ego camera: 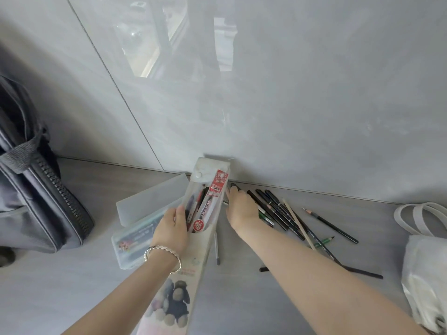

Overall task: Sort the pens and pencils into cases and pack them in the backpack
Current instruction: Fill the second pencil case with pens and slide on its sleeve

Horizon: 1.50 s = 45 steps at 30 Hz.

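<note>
My left hand (172,224) grips a translucent soft pen pouch (205,189) with a red label, tilted up from the grey table, with several pens inside. Left of it lies an open frosted plastic pencil box (135,228) with its lid raised. My right hand (242,209) rests palm down on the left end of a heap of black pens and pencils (285,213), fingers curled over a pen; whether it holds one I cannot tell. A grey backpack (31,189) with a heavy zipper stands at the far left.
A loose grey pen (216,247) lies below the pouch, and a black pen (362,273) lies partly under my right forearm. A white tote bag (425,257) sits at the right edge. A glossy grey wall rises just behind the table.
</note>
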Available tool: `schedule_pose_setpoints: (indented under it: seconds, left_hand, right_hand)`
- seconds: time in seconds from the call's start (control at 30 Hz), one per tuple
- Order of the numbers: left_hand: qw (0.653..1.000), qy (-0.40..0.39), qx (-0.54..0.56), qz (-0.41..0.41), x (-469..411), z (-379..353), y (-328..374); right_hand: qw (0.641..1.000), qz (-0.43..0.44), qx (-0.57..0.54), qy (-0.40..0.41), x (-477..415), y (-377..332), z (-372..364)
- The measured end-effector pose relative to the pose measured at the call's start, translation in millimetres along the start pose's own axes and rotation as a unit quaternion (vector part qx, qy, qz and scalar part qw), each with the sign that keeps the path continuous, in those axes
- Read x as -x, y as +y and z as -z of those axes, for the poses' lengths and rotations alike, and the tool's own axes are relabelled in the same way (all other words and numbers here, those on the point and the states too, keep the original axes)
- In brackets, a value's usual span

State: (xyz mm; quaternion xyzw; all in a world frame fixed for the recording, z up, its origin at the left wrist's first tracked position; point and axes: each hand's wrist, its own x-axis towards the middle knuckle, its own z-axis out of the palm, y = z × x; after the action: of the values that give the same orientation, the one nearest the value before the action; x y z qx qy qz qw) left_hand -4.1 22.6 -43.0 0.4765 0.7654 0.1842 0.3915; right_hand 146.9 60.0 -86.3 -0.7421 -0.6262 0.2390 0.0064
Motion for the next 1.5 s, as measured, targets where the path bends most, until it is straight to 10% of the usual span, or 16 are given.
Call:
schedule_pose_setpoints:
  seconds: [0.6,0.77,1.07,1.23,1.37,1.5]
  left_hand:
    - [1.000,-0.018,-0.018,-0.002,11,-2,-10]
    - [1.000,-0.020,-0.021,-0.008,18,2,-10]
    - [0.991,-0.104,-0.073,-0.044,56,-24,-2]
    - [0.986,-0.125,-0.067,-0.090,80,-37,12]
    - [0.984,-0.122,-0.071,-0.109,85,-37,17]
    - [0.981,-0.132,-0.082,-0.119,88,-38,19]
  right_hand:
    - [0.995,-0.068,-0.018,-0.073,78,28,-26]
    - [0.975,-0.101,-0.195,-0.034,76,34,-10]
    - [0.667,-0.018,-0.738,0.104,112,20,59]
    - [0.712,-0.014,-0.698,0.073,141,12,48]
    - [0.676,0.001,-0.723,0.141,145,20,58]
    - [0.823,0.075,-0.506,0.245,139,35,59]
